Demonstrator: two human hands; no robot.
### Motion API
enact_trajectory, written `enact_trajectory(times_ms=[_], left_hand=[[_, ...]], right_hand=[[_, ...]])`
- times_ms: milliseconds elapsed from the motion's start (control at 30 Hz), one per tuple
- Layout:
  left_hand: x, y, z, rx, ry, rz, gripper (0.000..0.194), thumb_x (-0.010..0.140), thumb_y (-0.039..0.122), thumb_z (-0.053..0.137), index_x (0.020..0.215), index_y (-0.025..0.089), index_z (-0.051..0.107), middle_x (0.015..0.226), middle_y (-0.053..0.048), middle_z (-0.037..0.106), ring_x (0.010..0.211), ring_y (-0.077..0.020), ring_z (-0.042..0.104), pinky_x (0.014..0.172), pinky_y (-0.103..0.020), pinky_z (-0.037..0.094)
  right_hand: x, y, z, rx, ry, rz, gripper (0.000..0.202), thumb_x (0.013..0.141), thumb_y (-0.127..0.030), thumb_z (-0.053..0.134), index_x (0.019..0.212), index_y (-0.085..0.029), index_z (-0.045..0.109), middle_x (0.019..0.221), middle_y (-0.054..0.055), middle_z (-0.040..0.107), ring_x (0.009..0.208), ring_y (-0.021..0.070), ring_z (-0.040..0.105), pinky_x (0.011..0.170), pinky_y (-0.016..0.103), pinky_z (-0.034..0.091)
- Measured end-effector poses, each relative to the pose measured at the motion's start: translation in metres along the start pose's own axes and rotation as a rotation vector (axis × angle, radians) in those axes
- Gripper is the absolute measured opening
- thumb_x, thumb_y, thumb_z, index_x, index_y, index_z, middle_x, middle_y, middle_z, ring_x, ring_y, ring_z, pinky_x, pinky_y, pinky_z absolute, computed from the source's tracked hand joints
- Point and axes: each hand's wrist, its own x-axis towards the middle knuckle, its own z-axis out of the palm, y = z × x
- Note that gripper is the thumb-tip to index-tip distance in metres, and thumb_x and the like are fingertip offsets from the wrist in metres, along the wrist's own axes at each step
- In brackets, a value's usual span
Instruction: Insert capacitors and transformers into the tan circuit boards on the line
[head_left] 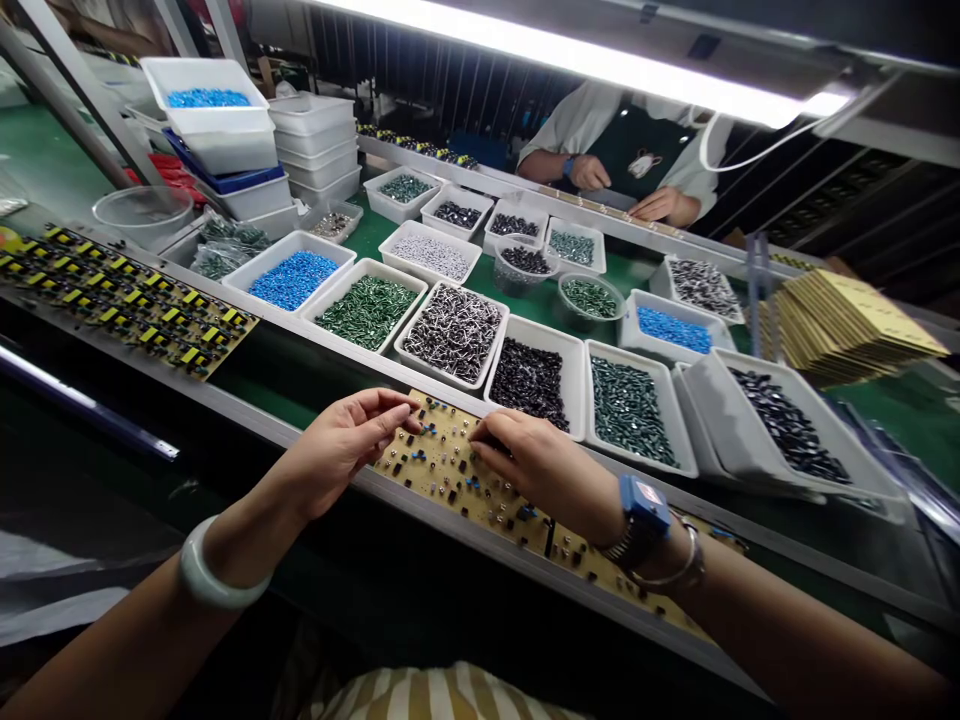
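Note:
A tan circuit board (427,470) dotted with small black, blue and silver components lies along the metal rail before me. Over its far left corner is my left hand (341,445), thumb and fingertips pinched together; anything between them is too small to make out. My right hand (540,460) reaches over the board's right part, fingers curled and pinched down close to its surface, hiding whatever they grip. A second tan board (577,555) continues to the right, partly beneath my right wrist. Just behind my hands stand a tray of black components (529,380) and a tray of silver-leaded parts (454,335).
More trays hold green parts (367,310), blue parts (292,278) and dark teal parts (634,410). Populated boards (120,300) lie at left, stacked bare boards (855,320) at right. A co-worker's hands (592,172) are across the bench, under a lamp (570,50).

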Motion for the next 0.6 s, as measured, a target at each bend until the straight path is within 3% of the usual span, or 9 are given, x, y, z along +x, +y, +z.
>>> enact_trajectory(times_ms=[100,233,367,467,600], left_hand=[[-0.001,-0.003,-0.003,0.067,0.007,-0.033,0.041,0.078,0.042,0.086,0.109,0.018,0.076,0.096,-0.006,0.074,0.065,-0.0032,0.054,0.057,-0.010,0.039],[-0.002,-0.005,-0.006,0.192,-0.001,0.048,0.038,0.081,0.042,0.083,0.110,0.019,0.075,0.107,-0.007,0.075,0.095,-0.0149,0.066,0.082,-0.020,0.050],[-0.003,-0.004,-0.008,0.427,0.028,0.186,0.028,0.086,0.043,0.077,0.098,0.018,0.073,0.095,-0.002,0.072,0.090,-0.0143,0.063,0.080,-0.021,0.047],[-0.004,-0.004,-0.011,0.734,0.073,0.265,0.027,0.089,0.045,0.073,0.096,0.019,0.074,0.084,-0.001,0.068,0.075,-0.0130,0.058,0.068,-0.023,0.043],[-0.004,-0.008,-0.015,1.002,0.048,0.420,0.015,0.094,0.035,0.068,0.096,0.021,0.075,0.083,0.001,0.064,0.073,-0.0130,0.055,0.069,-0.026,0.040]], right_hand=[[-0.001,0.000,0.001,-0.003,0.008,-0.020,0.010,0.103,-0.021,0.057,0.101,-0.014,0.064,0.098,0.007,0.064,0.090,0.0209,0.062,0.084,0.033,0.048],[-0.002,0.000,0.004,-0.051,0.021,-0.059,0.011,0.103,-0.020,0.056,0.099,-0.013,0.064,0.098,0.008,0.063,0.088,0.0213,0.061,0.081,0.033,0.048],[-0.003,-0.001,0.005,-0.024,0.023,-0.045,0.014,0.103,-0.020,0.056,0.100,-0.011,0.067,0.098,0.010,0.065,0.089,0.0218,0.062,0.082,0.034,0.048],[-0.003,-0.001,-0.002,0.182,0.036,-0.018,0.017,0.101,-0.025,0.060,0.101,-0.013,0.072,0.099,0.008,0.068,0.092,0.0206,0.063,0.084,0.032,0.047],[-0.003,-0.003,-0.016,0.713,-0.001,0.210,0.033,0.097,-0.046,0.066,0.109,-0.016,0.076,0.089,0.004,0.067,0.076,0.0137,0.057,0.069,0.025,0.044]])
